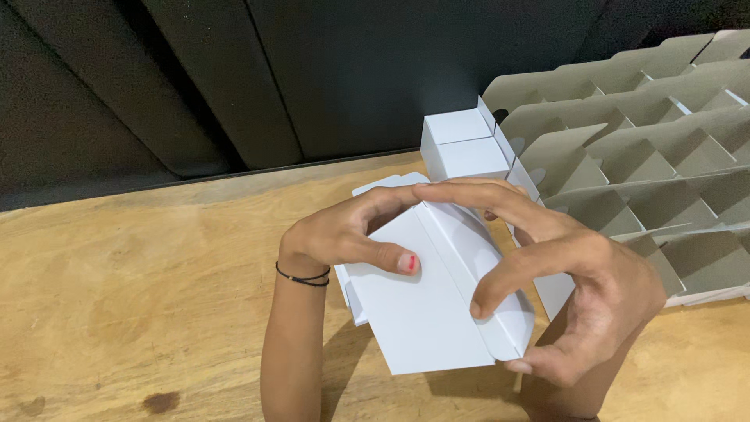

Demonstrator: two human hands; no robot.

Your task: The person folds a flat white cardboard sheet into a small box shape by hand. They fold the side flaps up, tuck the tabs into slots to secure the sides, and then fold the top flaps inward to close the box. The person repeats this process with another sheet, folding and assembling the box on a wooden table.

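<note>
Wooden table (pixel 117 273), spread fingers (pixel 391 258) gripping white carton (pixel 422 312)

One camera, worn on my head, looks steeply down and forward over the wooden table (pixel 117 266) from close range. My left hand (pixel 344 238) and right hand (pixel 562 289) fill the centre and lower right, gripping a white folded carton (pixel 430 305) just below the lens. The view faces a dark panelled wall (pixel 312 70) along the table's far edge. A grey cardboard divider grid (pixel 648 133) runs off the right side. No second view shares this scene.
</note>
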